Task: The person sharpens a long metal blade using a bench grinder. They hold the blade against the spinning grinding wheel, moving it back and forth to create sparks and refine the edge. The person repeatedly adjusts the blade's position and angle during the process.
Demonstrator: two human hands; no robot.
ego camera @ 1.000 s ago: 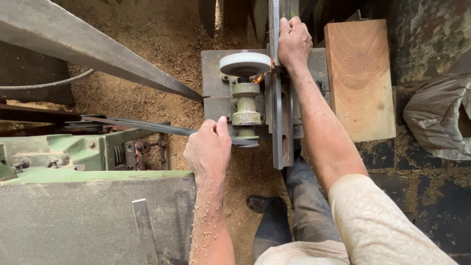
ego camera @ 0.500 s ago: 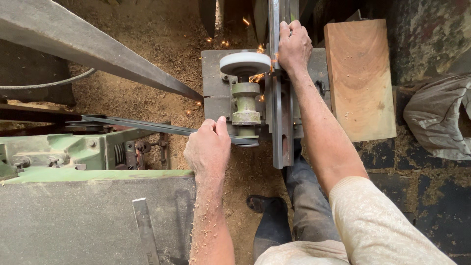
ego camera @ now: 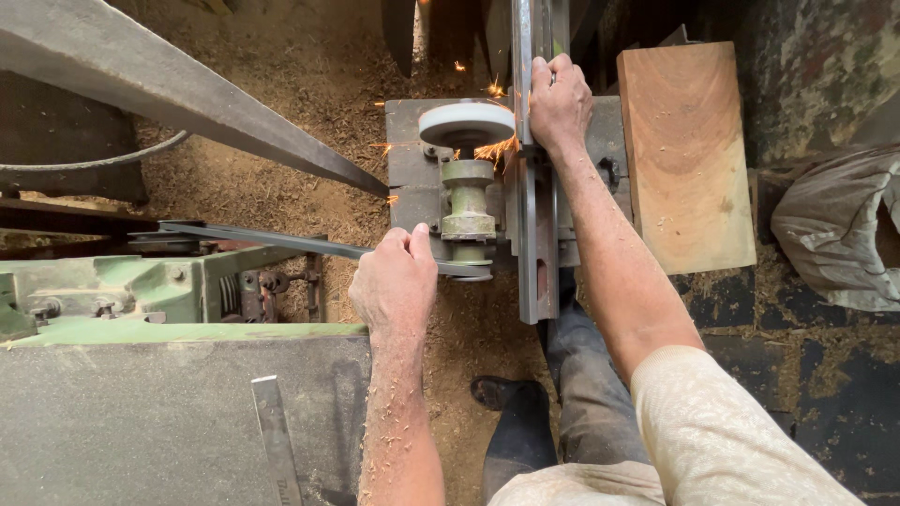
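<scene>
My right hand (ego camera: 559, 105) grips a long flat metal blade (ego camera: 532, 159) and presses it against a round grey grinding wheel (ego camera: 466, 123). Orange sparks (ego camera: 494, 148) fly from where blade and wheel meet. The wheel sits on a green spindle (ego camera: 468, 199) mounted on a grey metal base (ego camera: 405, 164). My left hand (ego camera: 396, 284) is closed near the spindle's lower end, over a dark drive belt (ego camera: 262, 240) that runs off to the left. Sawdust clings to my left forearm.
A green machine (ego camera: 122, 290) with a grey table (ego camera: 141, 422) fills the lower left. A wooden block (ego camera: 684, 150) lies right of the grinder, a grey sack (ego camera: 834, 230) beyond it. A slanting metal beam (ego camera: 178, 89) crosses the upper left. Sawdust covers the floor; my foot (ego camera: 502, 394) stands below.
Sparks have grown and spread around the wheel. Both hands stay in nearly the same places.
</scene>
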